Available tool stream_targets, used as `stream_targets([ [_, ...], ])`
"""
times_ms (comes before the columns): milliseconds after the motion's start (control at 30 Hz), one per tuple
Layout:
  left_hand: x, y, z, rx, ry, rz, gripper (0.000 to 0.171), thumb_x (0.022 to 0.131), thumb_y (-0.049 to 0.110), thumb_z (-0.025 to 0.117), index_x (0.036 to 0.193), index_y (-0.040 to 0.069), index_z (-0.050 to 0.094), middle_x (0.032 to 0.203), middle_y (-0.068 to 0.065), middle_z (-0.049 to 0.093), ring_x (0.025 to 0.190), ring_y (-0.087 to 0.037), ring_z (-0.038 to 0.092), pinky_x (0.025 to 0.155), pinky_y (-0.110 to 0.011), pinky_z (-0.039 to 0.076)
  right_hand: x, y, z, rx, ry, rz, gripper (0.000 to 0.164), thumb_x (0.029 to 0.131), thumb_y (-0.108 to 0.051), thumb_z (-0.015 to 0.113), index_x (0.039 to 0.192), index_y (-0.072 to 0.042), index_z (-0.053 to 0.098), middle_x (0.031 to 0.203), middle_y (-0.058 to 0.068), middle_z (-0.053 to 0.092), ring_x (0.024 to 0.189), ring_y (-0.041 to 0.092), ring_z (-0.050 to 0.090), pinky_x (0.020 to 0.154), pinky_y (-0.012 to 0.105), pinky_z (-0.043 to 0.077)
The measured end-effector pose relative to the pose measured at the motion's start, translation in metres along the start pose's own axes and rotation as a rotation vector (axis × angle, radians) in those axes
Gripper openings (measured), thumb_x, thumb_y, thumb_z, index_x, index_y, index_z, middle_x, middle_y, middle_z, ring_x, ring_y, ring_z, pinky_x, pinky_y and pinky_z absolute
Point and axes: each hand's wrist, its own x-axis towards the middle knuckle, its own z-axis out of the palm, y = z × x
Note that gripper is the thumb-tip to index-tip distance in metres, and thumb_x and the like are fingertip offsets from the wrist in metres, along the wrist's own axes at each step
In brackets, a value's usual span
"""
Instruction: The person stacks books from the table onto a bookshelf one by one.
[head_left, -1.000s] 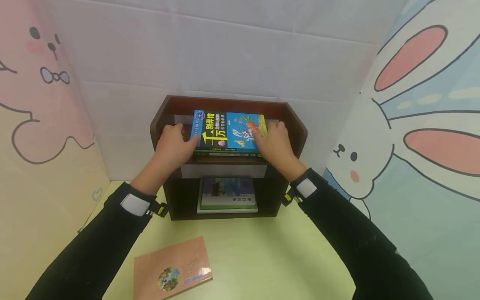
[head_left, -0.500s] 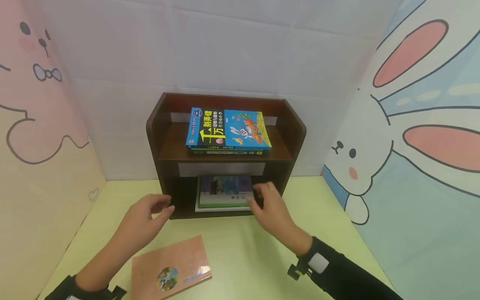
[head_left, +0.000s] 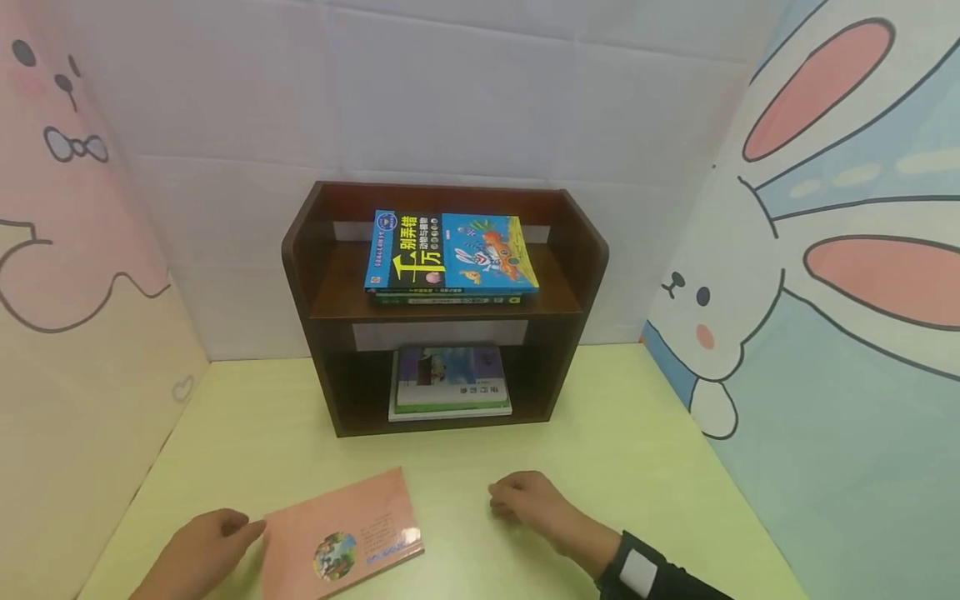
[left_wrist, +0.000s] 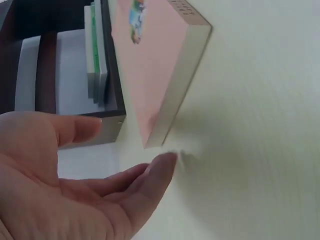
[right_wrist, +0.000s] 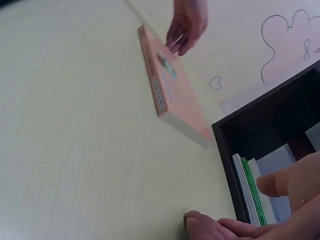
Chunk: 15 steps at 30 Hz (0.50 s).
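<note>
A pink paperback book (head_left: 315, 542) lies flat on the pale yellow table, a round picture on its cover. My left hand (head_left: 198, 554) is at the book's left edge, thumb and fingers parted; in the left wrist view the fingertips (left_wrist: 165, 162) are just off the book's corner, with nothing between them and the thumb. To the right of the book, my right hand (head_left: 532, 504) hovers low over the table, fingers loosely bent and holding nothing. The right wrist view shows its thumb (right_wrist: 272, 185) apart from the fingers.
Behind the hands stands a dark brown two-tier shelf (head_left: 566, 333). Blue-covered books (head_left: 480, 258) are stacked on its upper level, and a smaller stack of books (head_left: 450, 392) lies on the lower one. Cartoon-printed walls (head_left: 847, 400) enclose the table on both sides.
Both hands have left the books on the upper shelf and come down toward me. The left is now beside the pink book, the right above the table. The stacked books stay put.
</note>
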Motion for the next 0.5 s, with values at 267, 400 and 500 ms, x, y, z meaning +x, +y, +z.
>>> stream_targets([
  [267,0.001,0.014,0.003,-0.342,-0.172,-0.131,0.072,0.113,0.036,0.062,0.131,-0.033,0.051,0.120,-0.037,0.073,0.113,-0.048,0.076,0.095,-0.052,0.063,0.009,-0.012,0.023,0.227,-0.093,0.073,0.058,0.111,-0.025,0.062,0.140,0.025,0.057,0.130,0.035,0.071,0.125,0.049,0.071,0.105,0.055,0.059],
  [400,0.000,0.026,0.012,-0.428,-0.206,-0.146,0.074,0.114,0.034,0.061,0.137,-0.034,0.044,0.127,-0.042,0.067,0.120,-0.050,0.072,0.099,-0.055,0.061,0.012,-0.019,0.039,0.299,-0.122,0.107,0.059,0.110,-0.024,0.061,0.142,0.025,0.054,0.133,0.036,0.069,0.129,0.051,0.068,0.106,0.055,0.058],
  [500,-0.001,0.034,0.024,-0.485,-0.222,-0.143,0.071,0.114,0.034,0.062,0.139,-0.031,0.048,0.135,-0.042,0.064,0.125,-0.052,0.069,0.101,-0.057,0.060,0.014,-0.022,0.047,0.337,-0.120,0.133,0.062,0.111,-0.023,0.060,0.145,0.028,0.048,0.135,0.038,0.067,0.131,0.053,0.065,0.108,0.058,0.056],
])
